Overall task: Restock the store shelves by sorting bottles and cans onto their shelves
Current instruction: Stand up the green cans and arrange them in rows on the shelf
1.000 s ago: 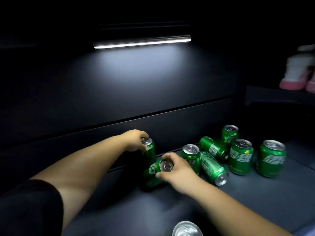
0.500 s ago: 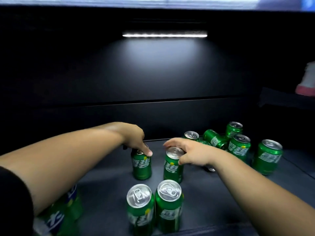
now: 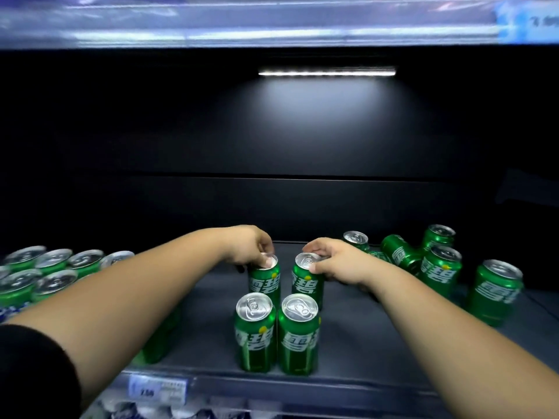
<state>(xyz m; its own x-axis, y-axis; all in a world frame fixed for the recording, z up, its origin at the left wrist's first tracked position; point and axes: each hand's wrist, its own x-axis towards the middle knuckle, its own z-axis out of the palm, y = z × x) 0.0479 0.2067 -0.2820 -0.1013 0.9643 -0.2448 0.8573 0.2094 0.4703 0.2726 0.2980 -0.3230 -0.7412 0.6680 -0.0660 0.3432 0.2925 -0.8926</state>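
Nearest, the shelf lip (image 3: pixel 302 381) is carrying a price tag (image 3: pixel 157 388), its print too blurred to read. Just behind it the front-left can (image 3: pixel 255 331) and front-right can (image 3: pixel 299 334) are standing upright, sides touching, labels facing out.

A 2nd row is going in directly behind them. The left hand (image 3: pixel 249 247) is reaching in from above, fingertips curling over the top rim of the rear-left can (image 3: pixel 264 278) and pinching it. The right hand (image 3: pixel 334 261) is grasping the rear-right can (image 3: pixel 307 281) the same way, thumb on the near rim, fingers wrapping the far side. Both cans are upright with a small gap between them. Their bases are hiding behind the front pair, so I cannot tell whether they are down on the shelf.

To the left, a packed block of cans (image 3: pixel 51 267) is sitting upright in rows and looking finished. Farther right, a loose cluster (image 3: pixel 440 269) is waiting: 4 upright that I can count, and at least 1 lying can (image 3: pixel 399 252) on its side.

Judging roughly midway on this shelf: 4 cans are lining up and the cluster is left to sort. At the back, a light strip (image 3: pixel 326 72) is glowing.
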